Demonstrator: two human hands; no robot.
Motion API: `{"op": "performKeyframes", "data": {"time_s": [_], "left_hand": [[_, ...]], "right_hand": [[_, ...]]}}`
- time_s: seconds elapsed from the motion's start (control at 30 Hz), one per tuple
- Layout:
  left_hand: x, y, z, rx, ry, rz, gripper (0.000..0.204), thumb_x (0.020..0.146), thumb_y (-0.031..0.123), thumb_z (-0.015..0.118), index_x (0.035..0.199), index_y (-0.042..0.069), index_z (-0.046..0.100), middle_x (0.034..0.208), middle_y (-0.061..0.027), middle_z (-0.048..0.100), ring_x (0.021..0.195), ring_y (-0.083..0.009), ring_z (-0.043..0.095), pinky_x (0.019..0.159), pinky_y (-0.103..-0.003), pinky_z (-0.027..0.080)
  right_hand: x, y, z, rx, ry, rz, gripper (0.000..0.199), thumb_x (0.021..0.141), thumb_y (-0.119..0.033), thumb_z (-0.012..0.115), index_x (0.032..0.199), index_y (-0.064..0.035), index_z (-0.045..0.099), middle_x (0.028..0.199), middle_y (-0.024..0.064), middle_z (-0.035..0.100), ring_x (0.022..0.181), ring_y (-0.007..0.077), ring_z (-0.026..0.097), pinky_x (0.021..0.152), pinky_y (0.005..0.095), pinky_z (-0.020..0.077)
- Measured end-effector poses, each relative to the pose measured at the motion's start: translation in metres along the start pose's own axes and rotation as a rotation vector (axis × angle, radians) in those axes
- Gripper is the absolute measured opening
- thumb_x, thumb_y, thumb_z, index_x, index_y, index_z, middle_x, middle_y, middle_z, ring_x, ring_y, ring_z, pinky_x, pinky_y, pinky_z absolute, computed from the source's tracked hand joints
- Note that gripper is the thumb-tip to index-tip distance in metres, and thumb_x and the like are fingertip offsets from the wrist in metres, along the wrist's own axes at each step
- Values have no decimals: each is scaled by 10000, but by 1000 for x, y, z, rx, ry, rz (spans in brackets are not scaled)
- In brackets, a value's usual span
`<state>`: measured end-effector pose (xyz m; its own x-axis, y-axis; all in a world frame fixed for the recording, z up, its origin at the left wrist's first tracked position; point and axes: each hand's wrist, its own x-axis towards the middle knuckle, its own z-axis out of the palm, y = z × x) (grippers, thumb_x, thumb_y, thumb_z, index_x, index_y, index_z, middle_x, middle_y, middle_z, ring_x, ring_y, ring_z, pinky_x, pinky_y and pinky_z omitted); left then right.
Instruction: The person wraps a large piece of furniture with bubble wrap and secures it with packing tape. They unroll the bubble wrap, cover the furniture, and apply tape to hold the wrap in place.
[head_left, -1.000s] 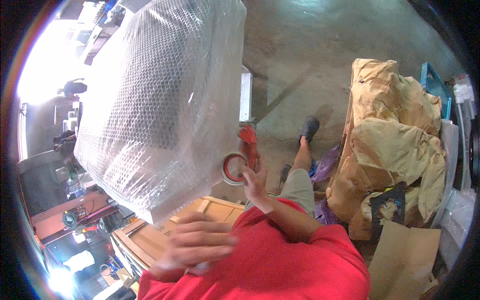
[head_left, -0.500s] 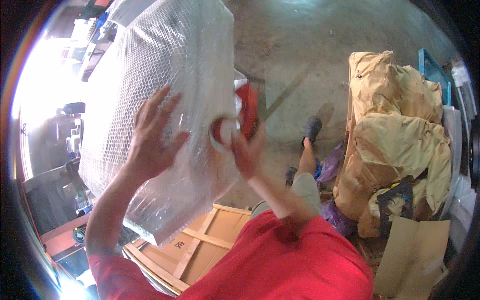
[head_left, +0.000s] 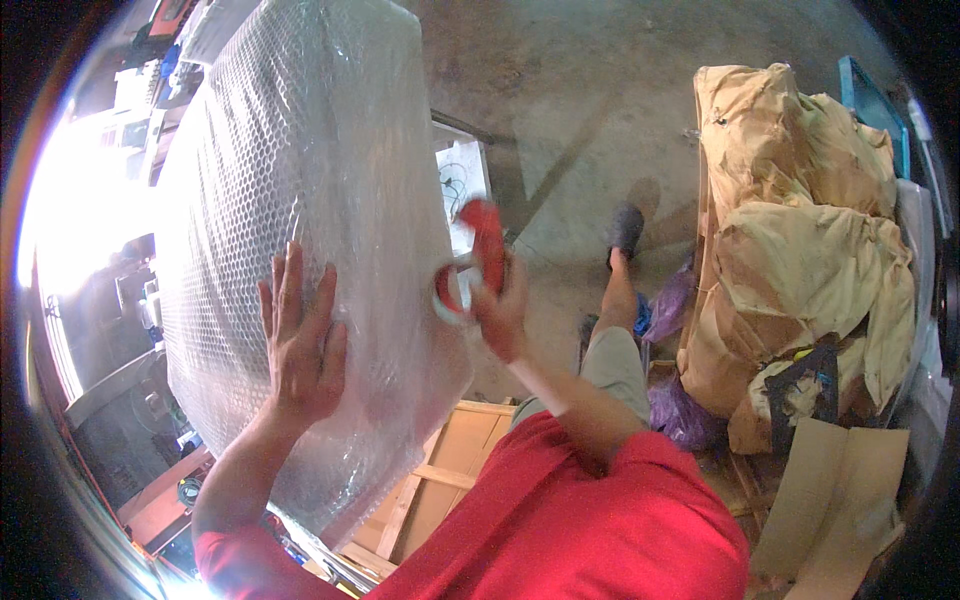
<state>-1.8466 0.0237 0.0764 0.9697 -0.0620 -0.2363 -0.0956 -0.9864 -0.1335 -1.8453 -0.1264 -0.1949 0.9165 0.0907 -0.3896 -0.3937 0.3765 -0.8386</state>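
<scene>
A large item wrapped in bubble wrap [head_left: 370,190] stands in front of me, its plastic shiny and creased. My left hand [head_left: 305,355] lies flat on the wrap with its fingers stretched out, holding nothing. By the right edge of the wrapped item, my right hand [head_left: 500,310] is closed around a red tape dispenser [head_left: 487,240]. The dispenser carries a roll of tape, which sits beside the wrap and is slightly blurred. Whether a strip of tape runs from it onto the wrap, I cannot tell.
Below the wrapped item is a wooden-framed crate [head_left: 455,450]. Cloth-covered bundles [head_left: 800,270] stand on the right, with a cardboard sheet [head_left: 830,500] nearer me. Purple plastic bags [head_left: 685,415] lie by my leg. Cluttered shelving lines the bright left side.
My left hand has moved lower and now rests flat on the wrap. The tape dispenser in my right hand has tilted and shifted slightly down. The view has moved a little.
</scene>
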Motion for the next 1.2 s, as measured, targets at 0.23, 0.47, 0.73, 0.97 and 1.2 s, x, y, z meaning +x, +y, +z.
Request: {"op": "performKeyframes", "data": {"time_s": [0.23, 0.47, 0.73, 0.97, 1.2], "left_hand": [[1, -10, 4, -113, 60, -112, 565, 962, 17, 410, 1504, -108, 311, 1591, -299, 273, 1492, -461, 243, 1218, -523, 174], [-3, -8, 8, -226, 91, -140, 532, 939, 16, 401, 1455, -111, 404, 1522, -355, 357, 1440, -509, 326, 1192, -576, 213], [-16, -8, 13, -220, 59, -141, 518, 895, 18, 449, 1393, -123, 453, 1488, -380, 384, 1410, -536, 361, 1176, -606, 237], [-23, -8, 6, -512, 48, -176, 555, 921, 153, 509, 1405, -109, 440, 1516, -379, 340, 1443, -549, 282, 1170, -653, 196], [-43, -10, 15, -256, -123, -140, 597, 885, 163, 550, 1415, -84, 430, 1530, -372, 322, 1437, -550, 295, 1153, -678, 217]], "right_hand": [[85, -30, 44, 115, 59, -109, 597, 830, -163, 638, 1360, 28, 441, 1164, 137, 586, 1011, 206, 581, 878, 358, 498], [50, -82, 29, 177, -229, 82, 646, 818, -225, 813, 1299, 19, 460, 1110, 119, 616, 1005, 188, 635, 893, 330, 522], [253, -162, 130, -5, 75, -262, 560, 841, -290, 787, 1208, 27, 509, 1059, 142, 610, 901, 218, 604, 834, 360, 498], [200, -176, 103, 148, -100, 27, 663, 834, -282, 805, 1286, 66, 468, 1127, 144, 605, 973, 204, 614, 869, 355, 514], [387, -155, 170, 249, 29, -98, 651, 802, -203, 744, 1325, 31, 434, 1199, 140, 555, 1107, 226, 541, 987, 370, 435]]}}
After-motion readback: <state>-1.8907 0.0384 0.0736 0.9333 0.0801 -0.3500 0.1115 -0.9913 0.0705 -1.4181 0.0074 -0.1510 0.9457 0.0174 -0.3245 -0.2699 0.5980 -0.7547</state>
